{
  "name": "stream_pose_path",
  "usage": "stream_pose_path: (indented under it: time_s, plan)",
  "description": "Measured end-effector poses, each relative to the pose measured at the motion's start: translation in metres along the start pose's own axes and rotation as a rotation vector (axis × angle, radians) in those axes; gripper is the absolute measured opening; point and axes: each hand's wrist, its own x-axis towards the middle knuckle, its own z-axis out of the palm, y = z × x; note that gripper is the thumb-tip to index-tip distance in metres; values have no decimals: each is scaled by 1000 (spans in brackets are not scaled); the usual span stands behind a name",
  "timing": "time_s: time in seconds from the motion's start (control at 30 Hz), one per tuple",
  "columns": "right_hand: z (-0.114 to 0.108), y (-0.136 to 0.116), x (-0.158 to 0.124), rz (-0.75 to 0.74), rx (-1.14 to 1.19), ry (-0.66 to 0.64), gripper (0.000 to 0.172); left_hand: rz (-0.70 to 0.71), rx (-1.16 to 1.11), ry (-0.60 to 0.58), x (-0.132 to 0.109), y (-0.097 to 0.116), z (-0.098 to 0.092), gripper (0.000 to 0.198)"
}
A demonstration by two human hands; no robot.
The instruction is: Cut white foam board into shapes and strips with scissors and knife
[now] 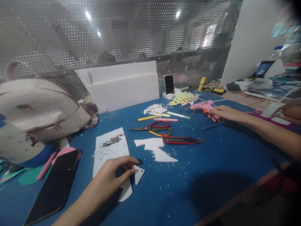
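My left hand is closed, thumb and fingers pinching the edge of a small white foam piece with a pointed shape and a dark dot on it. Under and beside that hand lies a white paper sheet with colourful beads or glitter bits. At the right, my right hand grips a pink glue gun, its nozzle pointing left. Between the hands are a cut white foam shape, a red utility knife with its blade out, and scissors with red and yellow handles.
Pens, white scraps and yellow strips lie behind the scissors. A phone stands near a glue stick. To the left are a backpack and a black phone. White boards lean behind.
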Motion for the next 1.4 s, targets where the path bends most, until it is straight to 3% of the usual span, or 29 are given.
stream_pose_path:
  time_s: [0.13,0.27,0.37,0.53,0.73,0.9,1.0,1.1,1.13,1.23,1.3,1.4]
  plan:
    - [-10,6,17,187,-198,-241,42,-20,49,55,-5,-6,-9,23]
    - [-12,3,25,288,-361,-308,47,6,109,48,-14,-14,-20,22]
    - [-10,-1,25,332,-448,-318,49,33,131,24,-24,-16,-21,25]
    - [-7,-10,25,361,-551,-324,55,-14,302,4,-39,-11,-9,47]
    - [-4,-22,23,350,-672,-297,55,-31,354,-6,-45,-14,-2,34]
    - [-9,-36,16,277,-822,-186,54,60,350,24,-46,-16,-5,46]
    - [-8,-61,4,189,-863,-121,39,143,370,108,-47,-17,-5,61]
    - [5,-100,-14,-55,-755,34,24,182,360,152,-45,-16,-3,68]
    - [13,-114,-20,-154,-682,6,20,182,349,155,-44,-15,-3,69]
    - [43,-157,-37,-512,-478,-286,18,171,313,151,-41,-11,-3,73]
    - [64,-181,-45,-658,-411,-505,20,160,291,145,-41,-9,-3,77]
    - [95,-207,-49,-852,-362,-683,31,127,273,140,-44,-10,-3,81]
